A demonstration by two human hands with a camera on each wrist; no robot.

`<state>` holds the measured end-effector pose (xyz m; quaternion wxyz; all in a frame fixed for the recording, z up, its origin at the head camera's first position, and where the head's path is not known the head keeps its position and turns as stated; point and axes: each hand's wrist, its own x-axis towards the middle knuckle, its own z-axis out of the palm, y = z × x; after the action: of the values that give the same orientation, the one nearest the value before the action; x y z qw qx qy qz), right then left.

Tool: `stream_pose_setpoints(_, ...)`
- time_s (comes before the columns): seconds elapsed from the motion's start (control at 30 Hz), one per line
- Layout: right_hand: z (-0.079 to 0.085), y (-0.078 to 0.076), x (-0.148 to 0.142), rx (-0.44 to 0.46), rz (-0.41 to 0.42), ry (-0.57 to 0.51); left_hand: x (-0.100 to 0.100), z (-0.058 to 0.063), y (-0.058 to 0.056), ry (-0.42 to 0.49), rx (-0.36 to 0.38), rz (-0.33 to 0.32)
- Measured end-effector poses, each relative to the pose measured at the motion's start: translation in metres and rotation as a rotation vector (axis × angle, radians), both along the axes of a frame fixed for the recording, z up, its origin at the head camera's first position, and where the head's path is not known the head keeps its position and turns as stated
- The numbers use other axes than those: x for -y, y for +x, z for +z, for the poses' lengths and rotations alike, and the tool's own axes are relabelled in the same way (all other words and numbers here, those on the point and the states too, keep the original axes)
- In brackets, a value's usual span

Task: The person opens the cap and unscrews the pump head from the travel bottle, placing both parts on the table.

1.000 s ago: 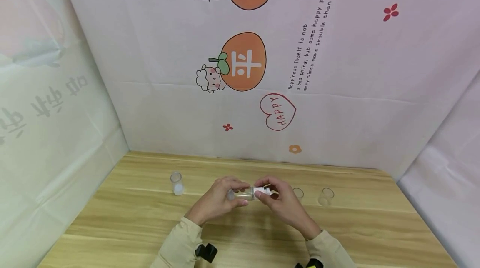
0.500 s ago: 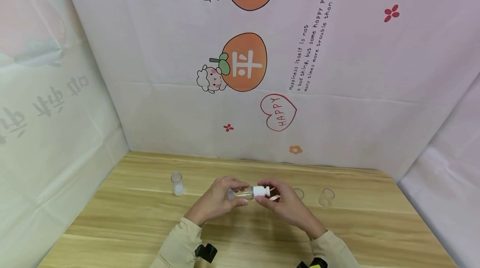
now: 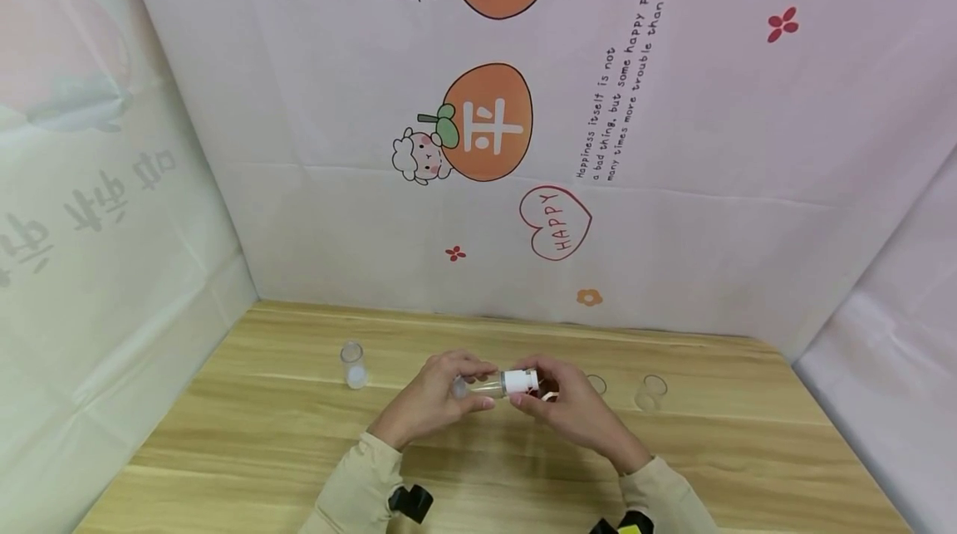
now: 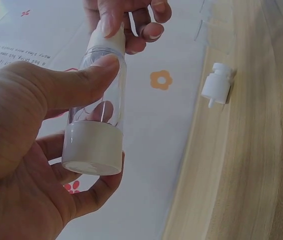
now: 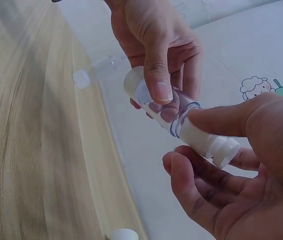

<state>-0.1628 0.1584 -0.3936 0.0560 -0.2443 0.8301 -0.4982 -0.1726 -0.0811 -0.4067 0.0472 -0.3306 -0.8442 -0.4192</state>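
My left hand (image 3: 429,401) grips a clear bottle (image 3: 488,387) with a white base (image 4: 94,147), thumb along one side and fingers round the other. The bottle lies tilted sideways above the table, its base toward the left. At its other end is a white pump head (image 3: 517,381), set against the bottle's neck. My right hand (image 3: 579,413) has this pump head between thumb and curled fingers; in the right wrist view the thumb (image 5: 221,119) presses on its collar (image 5: 194,135). The clear wall of the bottle shows my left fingers through it.
Another clear bottle (image 3: 354,366) with a white base stands at the left of the wooden table (image 3: 247,434). Two clear caps (image 3: 651,393) stand to the right, one partly behind my right hand. A loose white pump head (image 4: 217,84) is on the table. A printed cloth (image 3: 336,227) rises behind.
My right fingers have shifted round the pump head, showing more of its white collar. The right hand has moved slightly right; my left hand and the bottle have stayed put.
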Motion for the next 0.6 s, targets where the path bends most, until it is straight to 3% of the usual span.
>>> stream_pose_setpoints(0.3, 0.0003, 0.0011, 0.0054, 0.025, -0.031, -0.084, -0.0008, -0.0001, -0.0005, -0.009, 0.021, -0.006)
stream_pose_setpoints(0.6, -0.0001, 0.0019, 0.0084, -0.008, -0.033, -0.166, -0.0014, 0.0004, 0.0012, -0.011, 0.002, -0.011)
